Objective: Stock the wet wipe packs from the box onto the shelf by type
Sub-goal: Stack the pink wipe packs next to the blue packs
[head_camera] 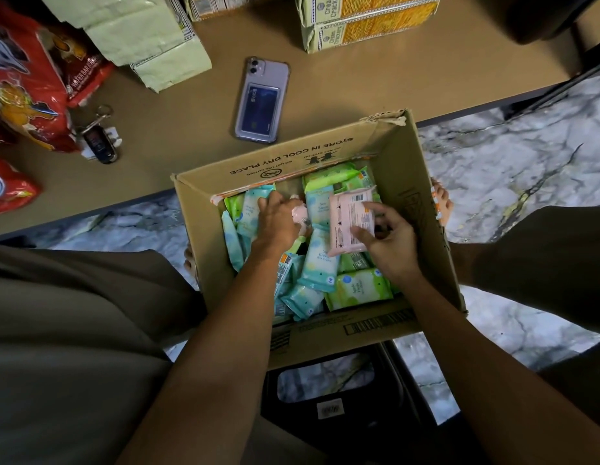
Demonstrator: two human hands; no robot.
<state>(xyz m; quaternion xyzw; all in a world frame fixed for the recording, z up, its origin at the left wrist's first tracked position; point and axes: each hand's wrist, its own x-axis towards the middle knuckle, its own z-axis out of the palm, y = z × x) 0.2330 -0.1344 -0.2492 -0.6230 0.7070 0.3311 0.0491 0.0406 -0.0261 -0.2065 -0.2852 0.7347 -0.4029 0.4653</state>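
- Pink wet wipe pack [350, 223] sits in my right hand [389, 245], pinched between thumb and fingers just above the other packs, back side up with a barcode and fine print I cannot read.
- My left hand [278, 221] reaches into the cardboard box [422, 209], fingers curled around a second pink pack [300, 214], mostly hidden under the hand.
- Below the hands I see blue packs [320, 260], two of them lettered "Sea Breeze Wet Wipes", lying loose and overlapping.
- Green packs [357, 288] lie at the near right and far side of the box; the nearest reads "Apple Fresh".
- Inside the far flap of the box is printed "STORE IN COOL DRY PLACE", seen upside down; a barcode label runs along the near flap.
- Beyond the box, on the brown shelf [198, 129], a phone [262, 99] in a clear case lies face down, with a card marked "UOB" in its back pocket.
- A car key fob [99, 140] lies left of the phone, next to red snack bags [20, 88].
- Boxes labelled "Cream Crackers" [365, 21] stand at the back of the shelf.
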